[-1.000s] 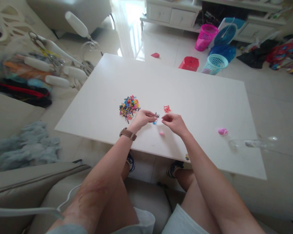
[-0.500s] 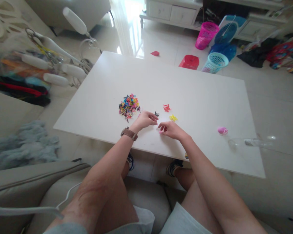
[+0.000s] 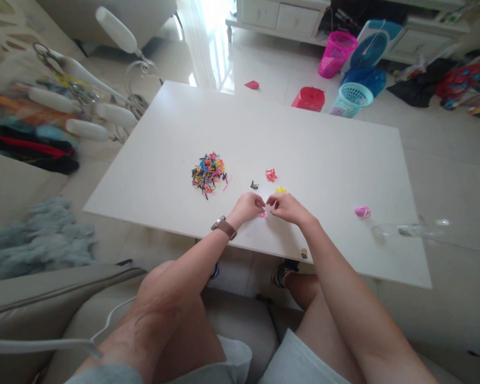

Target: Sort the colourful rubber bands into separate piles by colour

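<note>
My left hand (image 3: 248, 208), with a brown-strapped watch on its wrist, is low over the white table (image 3: 316, 154). Its fingers are bent together at the edge of a small group of pink rubber bands (image 3: 263, 215); whatever they pinch is too small to make out. Facing it, my right hand (image 3: 288, 208) has curved fingers with a gap to the thumb, and nothing shows between them. Beyond the hands lie black bands (image 3: 255, 185), red bands (image 3: 271, 175) and yellow bands (image 3: 280, 189), the yellow partly hidden by my right hand. A mixed multicolour pile of bands (image 3: 208, 173) sits to the left.
A pink-purple item (image 3: 362, 212) and a clear bottle-like object (image 3: 404, 230) lie at the table's right. A small figure sticker (image 3: 304, 253) is at the front edge. On the floor beyond stand a light-blue basket (image 3: 352, 100), a red stool (image 3: 310, 99) and a pink basket (image 3: 336, 54).
My left hand has moved right and nearer to me, from beside the black bands to the pink ones. My right hand has shifted slightly right and now partly covers the yellow bands.
</note>
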`<state>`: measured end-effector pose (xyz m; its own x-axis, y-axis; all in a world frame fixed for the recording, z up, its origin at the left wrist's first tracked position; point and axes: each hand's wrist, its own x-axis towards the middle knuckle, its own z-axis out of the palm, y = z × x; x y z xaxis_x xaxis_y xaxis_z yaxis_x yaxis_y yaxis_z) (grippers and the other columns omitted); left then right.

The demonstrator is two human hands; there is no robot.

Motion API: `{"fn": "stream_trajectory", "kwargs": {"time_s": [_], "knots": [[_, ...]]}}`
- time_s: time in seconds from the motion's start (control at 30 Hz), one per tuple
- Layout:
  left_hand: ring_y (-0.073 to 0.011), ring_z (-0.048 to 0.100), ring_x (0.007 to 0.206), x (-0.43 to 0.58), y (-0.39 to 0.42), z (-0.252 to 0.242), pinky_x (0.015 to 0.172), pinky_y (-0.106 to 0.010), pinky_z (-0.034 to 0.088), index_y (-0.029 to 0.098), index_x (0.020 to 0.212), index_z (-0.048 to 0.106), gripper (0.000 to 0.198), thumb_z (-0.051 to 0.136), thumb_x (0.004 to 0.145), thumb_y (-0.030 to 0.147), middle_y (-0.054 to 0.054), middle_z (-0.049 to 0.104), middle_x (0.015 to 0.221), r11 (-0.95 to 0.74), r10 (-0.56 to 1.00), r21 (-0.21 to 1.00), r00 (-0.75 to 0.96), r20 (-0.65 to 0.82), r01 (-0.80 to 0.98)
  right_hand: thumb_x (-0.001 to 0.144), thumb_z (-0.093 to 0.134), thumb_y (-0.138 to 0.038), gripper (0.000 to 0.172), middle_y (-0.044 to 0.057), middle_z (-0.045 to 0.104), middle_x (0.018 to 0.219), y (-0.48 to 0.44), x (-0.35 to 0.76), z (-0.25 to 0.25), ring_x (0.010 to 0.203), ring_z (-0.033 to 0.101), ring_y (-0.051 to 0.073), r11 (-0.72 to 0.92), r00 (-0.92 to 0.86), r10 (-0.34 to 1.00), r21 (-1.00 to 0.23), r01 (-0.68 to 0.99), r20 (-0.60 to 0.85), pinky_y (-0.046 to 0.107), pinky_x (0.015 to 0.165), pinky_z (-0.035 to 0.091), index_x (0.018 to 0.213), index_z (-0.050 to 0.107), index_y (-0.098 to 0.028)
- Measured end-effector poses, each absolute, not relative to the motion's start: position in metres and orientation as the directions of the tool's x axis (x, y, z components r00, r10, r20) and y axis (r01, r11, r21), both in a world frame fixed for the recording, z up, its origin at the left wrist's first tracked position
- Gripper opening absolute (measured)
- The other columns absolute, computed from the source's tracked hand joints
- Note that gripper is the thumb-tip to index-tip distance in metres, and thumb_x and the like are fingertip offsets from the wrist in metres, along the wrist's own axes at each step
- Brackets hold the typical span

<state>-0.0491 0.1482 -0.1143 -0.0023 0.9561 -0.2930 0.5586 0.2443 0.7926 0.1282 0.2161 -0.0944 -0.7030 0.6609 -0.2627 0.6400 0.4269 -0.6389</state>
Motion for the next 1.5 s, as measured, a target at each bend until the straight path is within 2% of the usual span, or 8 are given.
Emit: {"fn": "stream_trajectory", "kwargs": {"time_s": [0.37,0.63,0.83,0.97,1.07,1.23,1.4,1.5], "knots": [[-0.0179,0.069,0.074,-0.052,0.148,-0.103,0.068,-0.025,0.047,0.012,0.080,0.083,0.011,0.074,0.075,0.016,-0.008,0.079,0.077,0.273,0.931,0.759,0.036,-0.363,0.591,0.076,0.075,-0.008,0.028,0.008,0.067,0.100,0.206,0.120,-0.101,0.081,0.062,0.016,0.508,-0.749,0.584,-0.578,0.638,-0.314,0.025,0.075,0.048,0.103,0.076,-0.015],[-0.0170,0.063,0.066,-0.059,0.149,-0.092,0.064,-0.026,0.045,0.012,0.069,0.078,0.011,0.068,0.074,0.013,-0.006,0.070,0.062,0.294,0.905,0.652,0.017,-0.426,0.699,0.089,0.068,-0.015,0.007,0.007,0.066,0.098,0.192,0.104,-0.102,0.084,0.062,0.017,0.541,-0.731,0.606,-0.511,0.668,-0.313,0.025,0.076,0.045,0.094,0.072,-0.016],[-0.0166,0.062,0.056,-0.078,0.156,-0.091,0.061,-0.027,0.047,0.015,0.056,0.065,0.023,0.062,0.079,0.015,-0.007,0.067,0.057,0.423,0.869,0.677,-0.058,-0.491,0.603,0.088,0.067,-0.013,0.006,0.009,0.068,0.097,0.191,0.102,-0.100,0.085,0.062,0.017,0.589,-0.744,0.579,-0.459,0.665,-0.335,0.026,0.076,0.043,0.086,0.071,-0.017],[-0.0202,0.068,0.066,-0.101,0.160,-0.089,0.069,-0.029,0.051,0.016,0.058,0.065,0.022,0.065,0.080,0.017,-0.011,0.071,0.064,0.458,0.863,0.616,-0.156,-0.480,0.641,0.083,0.067,-0.010,0.008,0.007,0.069,0.094,0.190,0.104,-0.099,0.080,0.060,0.016,0.587,-0.765,0.531,-0.492,0.643,-0.366,0.025,0.072,0.042,0.081,0.070,-0.017],[-0.0273,0.073,0.089,-0.122,0.160,-0.092,0.081,-0.033,0.052,0.015,0.077,0.074,0.007,0.068,0.079,0.015,-0.017,0.077,0.087,0.507,0.861,0.508,-0.384,-0.332,0.697,0.081,0.069,-0.010,0.007,0.005,0.068,0.090,0.188,0.105,-0.100,0.076,0.058,0.015,0.570,-0.789,0.488,-0.548,0.612,-0.373,0.024,0.069,0.042,0.079,0.069,-0.017],[-0.0325,0.071,0.108,-0.138,0.156,-0.111,0.091,-0.036,0.050,0.013,0.104,0.074,0.022,0.064,0.085,0.016,-0.022,0.076,0.110,0.544,0.837,0.446,-0.492,-0.237,0.711,0.072,0.082,-0.013,0.021,0.003,0.066,0.091,0.194,0.109,-0.095,0.077,0.057,0.014,0.499,-0.807,0.490,-0.653,0.570,-0.329,0.023,0.070,0.043,0.089,0.069,-0.017],[-0.0284,0.071,0.106,-0.137,0.156,-0.118,0.090,-0.032,0.050,0.014,0.095,0.075,0.017,0.061,0.087,0.011,-0.020,0.077,0.109,0.523,0.851,0.425,-0.475,-0.222,0.739,0.074,0.085,-0.020,0.024,0.001,0.063,0.086,0.205,0.115,-0.090,0.075,0.057,0.014,0.467,-0.775,0.589,-0.685,0.560,-0.232,0.024,0.069,0.042,0.088,0.066,-0.017],[-0.0240,0.072,0.094,-0.134,0.158,-0.109,0.083,-0.028,0.051,0.016,0.080,0.075,0.006,0.069,0.081,0.012,-0.013,0.078,0.092,0.489,0.871,0.544,-0.414,-0.264,0.682,0.078,0.079,-0.016,0.015,0.001,0.064,0.082,0.207,0.116,-0.087,0.073,0.056,0.013,0.470,-0.732,0.659,-0.667,0.578,-0.171,0.025,0.070,0.042,0.085,0.065,-0.017]]}}
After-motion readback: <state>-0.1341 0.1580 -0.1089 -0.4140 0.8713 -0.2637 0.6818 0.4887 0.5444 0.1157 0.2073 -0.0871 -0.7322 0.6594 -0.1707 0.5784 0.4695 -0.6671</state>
